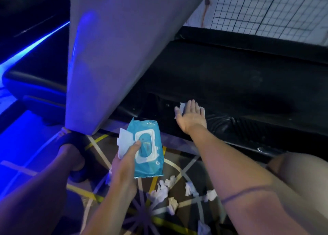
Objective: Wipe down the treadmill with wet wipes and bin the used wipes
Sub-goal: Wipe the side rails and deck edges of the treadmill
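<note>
My right hand (190, 116) lies flat with straight fingers on a white wet wipe (182, 107), pressing it against the black side rail of the treadmill (230, 85). My left hand (124, 165) grips a blue pack of wet wipes (150, 163) above the floor, thumb on its white opening, with the white flip lid (125, 142) standing open. A wide grey upright of the treadmill (110, 57) slants across the left half of the view. Several crumpled used wipes (170, 190) lie on the patterned carpet below the pack. No bin is in view.
My bare legs and a foot in a dark sandal (74, 146) stand on the carpet at left. Blue strip lighting (32, 46) runs along the floor at far left beside another dark machine. A wire grid panel (266, 9) stands behind the treadmill.
</note>
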A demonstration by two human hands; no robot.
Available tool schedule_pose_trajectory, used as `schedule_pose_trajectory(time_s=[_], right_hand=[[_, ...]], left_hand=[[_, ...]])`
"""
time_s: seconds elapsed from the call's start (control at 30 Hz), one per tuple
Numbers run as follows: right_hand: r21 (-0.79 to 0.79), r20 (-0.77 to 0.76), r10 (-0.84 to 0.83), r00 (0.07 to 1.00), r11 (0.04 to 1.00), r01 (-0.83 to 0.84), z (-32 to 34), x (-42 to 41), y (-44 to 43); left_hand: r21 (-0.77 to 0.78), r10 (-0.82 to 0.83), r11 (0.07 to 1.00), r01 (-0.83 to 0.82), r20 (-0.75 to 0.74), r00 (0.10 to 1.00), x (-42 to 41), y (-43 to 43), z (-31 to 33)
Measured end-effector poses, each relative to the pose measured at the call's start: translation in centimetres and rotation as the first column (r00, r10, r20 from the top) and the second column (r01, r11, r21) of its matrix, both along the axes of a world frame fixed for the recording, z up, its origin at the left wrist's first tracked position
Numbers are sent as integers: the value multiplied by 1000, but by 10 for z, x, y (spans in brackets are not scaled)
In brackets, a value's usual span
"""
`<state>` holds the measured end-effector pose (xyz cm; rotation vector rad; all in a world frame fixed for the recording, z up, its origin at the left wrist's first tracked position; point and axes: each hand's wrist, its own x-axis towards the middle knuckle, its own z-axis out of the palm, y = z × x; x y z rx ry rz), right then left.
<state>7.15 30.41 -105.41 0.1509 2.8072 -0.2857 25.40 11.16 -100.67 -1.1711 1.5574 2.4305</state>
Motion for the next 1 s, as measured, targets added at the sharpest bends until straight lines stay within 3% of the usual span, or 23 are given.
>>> schedule_pose_trajectory(time_s=[0.33,0.57,0.77,1.0], right_hand=[[155,-247,249,937,964,-215,-7,99,23],[52,-43,251,967,967,-249,-8,18,30],[7,67,127,990,992,-128,-9,-42,41],[-18,15,43,999,999,-42,-4,-20,50]], left_hand=[[25,-44,999,44,-6,999,1,33,3],[3,-53,999,53,51,997,2,33,-15],[-1,-54,999,54,4,999,-3,32,-12],[26,-11,1000,11,-31,999,-7,45,-1]])
